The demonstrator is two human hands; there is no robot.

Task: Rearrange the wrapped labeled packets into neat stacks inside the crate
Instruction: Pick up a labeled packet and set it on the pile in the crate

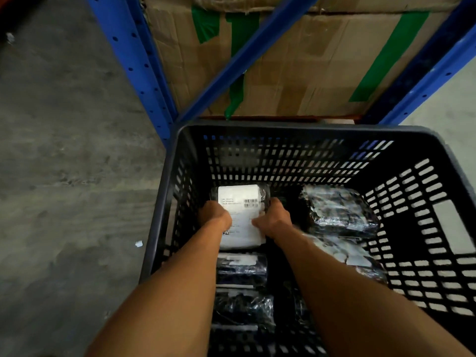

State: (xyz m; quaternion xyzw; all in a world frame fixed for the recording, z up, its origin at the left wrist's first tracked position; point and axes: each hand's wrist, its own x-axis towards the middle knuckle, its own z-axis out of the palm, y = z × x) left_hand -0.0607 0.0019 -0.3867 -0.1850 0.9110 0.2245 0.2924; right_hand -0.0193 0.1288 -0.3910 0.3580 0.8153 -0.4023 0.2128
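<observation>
Two bare forearms reach down from the bottom edge into a black slotted crate (417, 215). Between them, at the near end of the crate floor, lie dark plastic-wrapped packets (242, 307) in a row, one behind the other, each with a pale strip of label showing. Farther in, the left hand (215, 215) and the right hand (274, 219) close on the two sides of a packet with a large white label (240, 215); a barcode is printed on the label, and the fingers curl around the packet's edges so that each hand grips it. This packet sits toward the far left of the crate floor, close to the back wall. To its right, near the right wall, another dark wrapped packet (337, 210) lies tilted on top of more packets (345, 251) that are blurred. Beyond the crate stands a blue metal rack (134, 57) holding a big cardboard box (304, 63) marked with green tape. The grey concrete floor (64, 150) spreads to the left
</observation>
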